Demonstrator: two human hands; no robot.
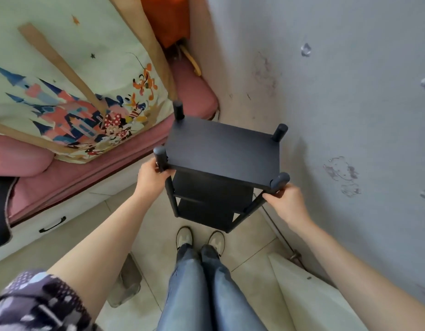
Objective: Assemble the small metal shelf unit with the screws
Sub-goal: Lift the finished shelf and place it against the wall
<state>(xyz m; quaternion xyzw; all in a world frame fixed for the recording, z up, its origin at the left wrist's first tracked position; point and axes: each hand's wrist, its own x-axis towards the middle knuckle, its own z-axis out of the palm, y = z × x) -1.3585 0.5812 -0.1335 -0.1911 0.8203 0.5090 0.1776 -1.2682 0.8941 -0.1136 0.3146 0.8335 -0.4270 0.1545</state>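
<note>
A small black shelf unit [222, 151] stands upright in front of me, with a flat top board, lower boards beneath it and a round post at each corner. My left hand [150, 176] grips the near-left post just under the top board. My right hand [286, 201] grips the near-right post at the same height. The shelf's lower part sits just above my shoes; whether its feet touch the floor is hidden. No screws are visible.
A bed with a pink mattress [87, 177] and a cartoon-print sheet lies at the left, over a white drawer [51, 225]. A grey wall [350, 115] runs along the right. A white panel [309, 297] leans at the lower right. Tiled floor [149, 237] surrounds my feet.
</note>
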